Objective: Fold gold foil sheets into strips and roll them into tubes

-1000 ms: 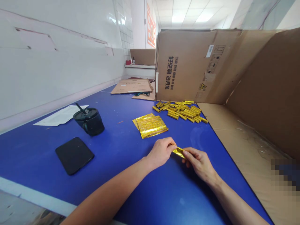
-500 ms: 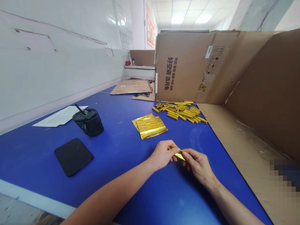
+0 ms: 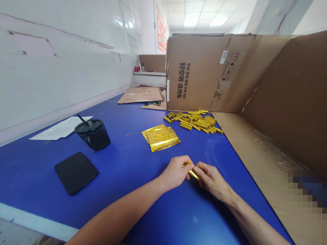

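Both of my hands meet over the blue table [image 3: 133, 211], pinching one small gold foil piece [image 3: 192, 173] between their fingertips. My left hand [image 3: 176, 172] grips its left end and my right hand [image 3: 211, 178] grips its right end, fingers curled tight around it. Just beyond the hands lies a small stack of flat gold foil sheets [image 3: 160, 137]. Farther back, a heap of several rolled gold foil sticks [image 3: 195, 121] lies by the cardboard.
A black phone [image 3: 76, 172] lies at the left, with a dark lidded cup and straw [image 3: 92, 134] behind it and white paper [image 3: 60, 128] near the wall. Large opened cardboard boxes [image 3: 204, 75] stand at the back and right; flat cardboard [image 3: 140, 94] lies farther off.
My hands have drawn closer together around the gold foil piece, which now shows less between the fingers. The view has shifted slightly to the right.
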{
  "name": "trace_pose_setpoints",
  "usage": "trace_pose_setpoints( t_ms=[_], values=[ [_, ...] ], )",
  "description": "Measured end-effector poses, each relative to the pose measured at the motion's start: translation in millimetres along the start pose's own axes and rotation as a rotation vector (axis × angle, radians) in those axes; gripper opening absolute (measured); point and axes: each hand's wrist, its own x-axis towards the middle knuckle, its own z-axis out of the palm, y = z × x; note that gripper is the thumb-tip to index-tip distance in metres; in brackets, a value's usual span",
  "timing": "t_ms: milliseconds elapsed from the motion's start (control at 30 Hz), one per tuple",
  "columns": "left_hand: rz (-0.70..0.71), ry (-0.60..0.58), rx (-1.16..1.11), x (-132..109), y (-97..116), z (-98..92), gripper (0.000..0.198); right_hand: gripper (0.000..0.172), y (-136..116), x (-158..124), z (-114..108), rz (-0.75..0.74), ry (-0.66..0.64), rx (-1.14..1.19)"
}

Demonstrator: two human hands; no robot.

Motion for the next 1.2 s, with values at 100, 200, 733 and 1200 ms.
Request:
trace_pose_setpoints(
  t_ms=[100,200,733,1200],
  values=[
    [-0.031,0.004,-0.065,3,-3,0.2,0.013,0.037,-1,0,0,-0.029,0.023,-0.081],
    [-0.034,-0.005,-0.114,4,-3,-1.6,0.014,0.037,-2,-1,-1,-0.05,0.024,-0.107],
    [-0.073,0.174,-0.176,8,-6,-0.2,0.018,0.035,3,-2,4,-0.102,0.171,-0.286],
    [-0.031,0.137,-0.045,1,-1,4.5,0.019,0.03,6,0,5,-0.039,0.124,-0.097]
  ],
)
